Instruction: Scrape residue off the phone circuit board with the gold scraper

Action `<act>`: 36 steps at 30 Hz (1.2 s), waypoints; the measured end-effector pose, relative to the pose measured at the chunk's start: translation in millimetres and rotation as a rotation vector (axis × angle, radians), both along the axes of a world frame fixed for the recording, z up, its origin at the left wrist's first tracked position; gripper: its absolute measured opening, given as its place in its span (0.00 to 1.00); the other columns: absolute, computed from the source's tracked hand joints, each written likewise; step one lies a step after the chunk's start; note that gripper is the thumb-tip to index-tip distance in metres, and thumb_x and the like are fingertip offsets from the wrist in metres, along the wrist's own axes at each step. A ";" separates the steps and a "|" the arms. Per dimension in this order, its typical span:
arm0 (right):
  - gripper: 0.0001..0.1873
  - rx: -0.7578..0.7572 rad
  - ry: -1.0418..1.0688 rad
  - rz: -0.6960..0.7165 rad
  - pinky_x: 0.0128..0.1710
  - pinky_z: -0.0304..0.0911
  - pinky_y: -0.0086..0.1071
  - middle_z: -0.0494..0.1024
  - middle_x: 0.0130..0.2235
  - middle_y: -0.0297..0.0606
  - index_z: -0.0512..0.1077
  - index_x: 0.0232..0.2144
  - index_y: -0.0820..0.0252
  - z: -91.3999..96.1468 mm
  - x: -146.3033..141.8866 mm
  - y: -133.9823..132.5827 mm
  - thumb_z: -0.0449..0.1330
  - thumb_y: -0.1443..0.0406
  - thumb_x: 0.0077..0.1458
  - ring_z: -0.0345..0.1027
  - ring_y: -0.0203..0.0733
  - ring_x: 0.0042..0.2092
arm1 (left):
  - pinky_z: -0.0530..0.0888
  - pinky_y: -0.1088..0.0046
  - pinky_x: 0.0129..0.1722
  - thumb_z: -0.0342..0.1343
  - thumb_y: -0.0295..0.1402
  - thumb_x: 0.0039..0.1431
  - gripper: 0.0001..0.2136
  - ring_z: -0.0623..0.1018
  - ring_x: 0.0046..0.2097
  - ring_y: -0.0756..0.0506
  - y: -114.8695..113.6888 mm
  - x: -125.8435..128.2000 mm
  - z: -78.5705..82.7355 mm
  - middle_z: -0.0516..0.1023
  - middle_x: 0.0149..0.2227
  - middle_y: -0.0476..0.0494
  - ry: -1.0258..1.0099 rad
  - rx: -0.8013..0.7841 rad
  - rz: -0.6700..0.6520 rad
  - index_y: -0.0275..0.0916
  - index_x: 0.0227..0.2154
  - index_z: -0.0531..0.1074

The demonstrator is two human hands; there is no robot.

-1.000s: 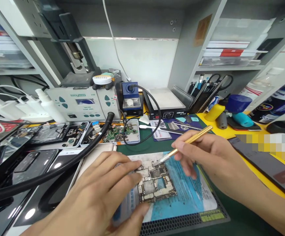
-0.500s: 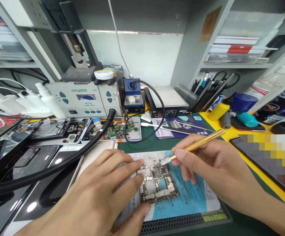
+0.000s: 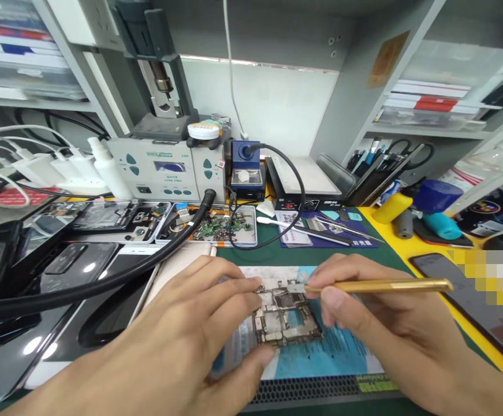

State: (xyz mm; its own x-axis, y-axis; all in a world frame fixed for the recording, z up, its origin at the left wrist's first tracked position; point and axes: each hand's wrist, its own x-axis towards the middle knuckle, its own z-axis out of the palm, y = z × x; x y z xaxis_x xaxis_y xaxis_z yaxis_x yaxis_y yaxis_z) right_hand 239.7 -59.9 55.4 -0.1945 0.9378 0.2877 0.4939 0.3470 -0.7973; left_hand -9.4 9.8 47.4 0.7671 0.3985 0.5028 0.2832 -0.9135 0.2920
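Note:
A small phone circuit board lies on a blue and white work mat in front of me. My left hand presses on the board's left edge, its fingertips and thumb pinching it in place. My right hand grips a gold-handled blade tool, held almost level. The tool's flat metal tip rests on the board's top edge.
A black hose curves across the left side over opened phones. A tray of small boards lies behind the mat. A soldering station, a hot plate and a white bottle stand at the back. A dark phone lies on yellow matting to the right.
The gold tool has swung down from a steep slant to nearly level, its tip staying at the board's top edge. My left hand keeps its hold on the board.

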 end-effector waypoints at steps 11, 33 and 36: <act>0.09 0.122 -0.047 -0.137 0.31 0.68 0.31 0.76 0.29 0.31 0.74 0.41 0.48 2.2 -0.9 -2.4 0.57 0.68 0.66 0.73 0.40 0.34 | 0.72 0.52 0.55 0.52 0.32 0.67 0.05 0.76 0.44 0.42 2.2 -2.5 4.7 0.81 0.43 0.44 0.112 -0.022 -0.015 0.39 0.37 0.71; 0.14 0.340 -0.272 -0.131 0.37 0.73 0.32 0.83 0.36 0.34 0.76 0.43 0.50 3.3 -8.4 -5.1 0.59 0.73 0.58 0.78 0.41 0.39 | 0.74 0.57 0.53 0.51 0.35 0.68 0.10 0.78 0.43 0.40 1.0 -1.9 2.9 0.80 0.33 0.44 0.095 0.033 0.013 0.41 0.32 0.74; 0.10 0.414 -0.317 -0.199 0.36 0.73 0.30 0.83 0.35 0.33 0.77 0.39 0.52 4.6 -9.5 -5.8 0.60 0.71 0.58 0.78 0.40 0.38 | 0.74 0.57 0.53 0.51 0.36 0.68 0.11 0.78 0.44 0.40 0.6 -2.8 1.4 0.80 0.33 0.44 0.094 0.021 0.008 0.40 0.32 0.74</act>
